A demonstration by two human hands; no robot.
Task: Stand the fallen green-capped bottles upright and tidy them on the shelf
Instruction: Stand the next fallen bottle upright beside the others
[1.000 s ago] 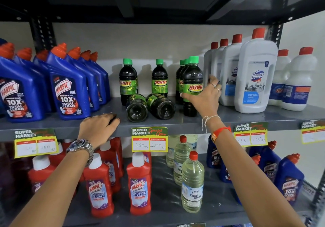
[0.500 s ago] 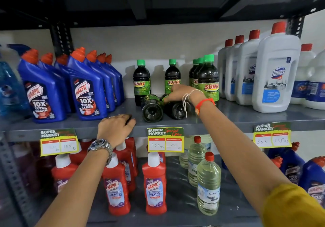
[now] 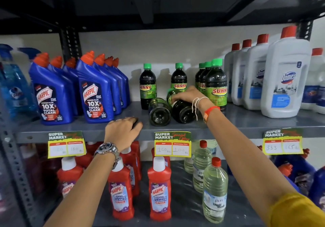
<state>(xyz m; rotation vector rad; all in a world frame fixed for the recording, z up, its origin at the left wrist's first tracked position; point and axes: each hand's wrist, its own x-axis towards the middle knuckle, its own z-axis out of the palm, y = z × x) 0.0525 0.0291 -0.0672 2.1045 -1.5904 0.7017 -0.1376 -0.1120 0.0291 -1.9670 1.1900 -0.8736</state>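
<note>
Two dark green-capped bottles lie on their sides on the grey middle shelf [image 3: 246, 121], bases toward me. My right hand [image 3: 186, 95] is clasped over the right fallen bottle [image 3: 182, 112]. The left fallen bottle [image 3: 159, 113] lies beside it, untouched. Behind them stand upright green-capped bottles: one at the back left [image 3: 147, 86], one at the back middle [image 3: 179, 79], and a row of three at the right [image 3: 216, 84]. My left hand [image 3: 123, 132] rests curled on the shelf's front edge and holds nothing.
Blue Harpic bottles [image 3: 95, 96] crowd the shelf's left side, white Domex bottles [image 3: 284, 79] the right. Price tags [image 3: 172, 144] hang on the shelf lip. Below stand red Harpic bottles [image 3: 159, 189] and clear oil bottles [image 3: 214, 191]. A dark shelf sits close overhead.
My right hand left the upright front bottle at the right, moved left and down, and closed over the right fallen bottle. The left hand stayed on the shelf edge.
</note>
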